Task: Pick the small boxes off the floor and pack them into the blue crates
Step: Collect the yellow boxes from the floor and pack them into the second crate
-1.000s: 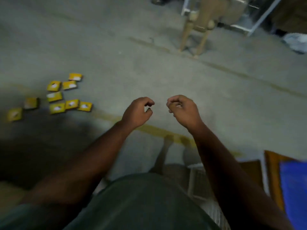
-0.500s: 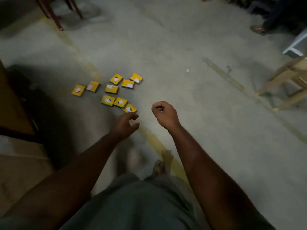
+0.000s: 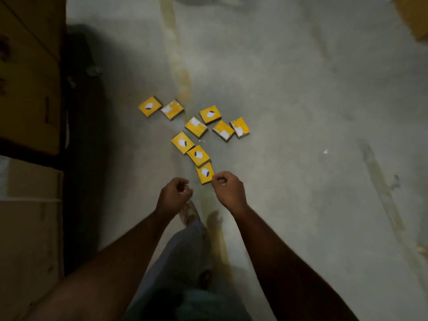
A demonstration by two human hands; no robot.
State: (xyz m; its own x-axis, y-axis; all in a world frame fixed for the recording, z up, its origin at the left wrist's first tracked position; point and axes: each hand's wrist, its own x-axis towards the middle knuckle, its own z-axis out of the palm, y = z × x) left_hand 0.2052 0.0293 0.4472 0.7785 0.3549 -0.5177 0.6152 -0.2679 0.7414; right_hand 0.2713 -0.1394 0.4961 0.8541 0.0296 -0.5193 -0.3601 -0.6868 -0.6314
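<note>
1. One grey concrete floor [image 3: 301, 112] fills most of the view; a worn yellow line [image 3: 183, 82] runs down it toward the person.
2. Tall brown cartons [image 3: 27, 72] stand stacked along the left edge, with another carton [image 3: 30, 228] nearer the camera below them; a dark gap lies between cartons and floor.
3. Two bare forearms reach forward from the bottom of the view; grey trouser legs and one foot [image 3: 188, 213] show between them.
4. The left hand [image 3: 173, 195] hangs over the floor with fingers curled in, holding nothing; the right hand [image 3: 228, 188] is likewise curled into a loose fist, empty, its knuckles overlapping the edge of the nearest box in view; whether they touch I cannot tell.
5. Nine small yellow boxes [image 3: 196, 126] lie flat on the floor just ahead of the hands, loosely scattered across the line; the nearest box [image 3: 205, 173] sits just beside the right hand.
</note>
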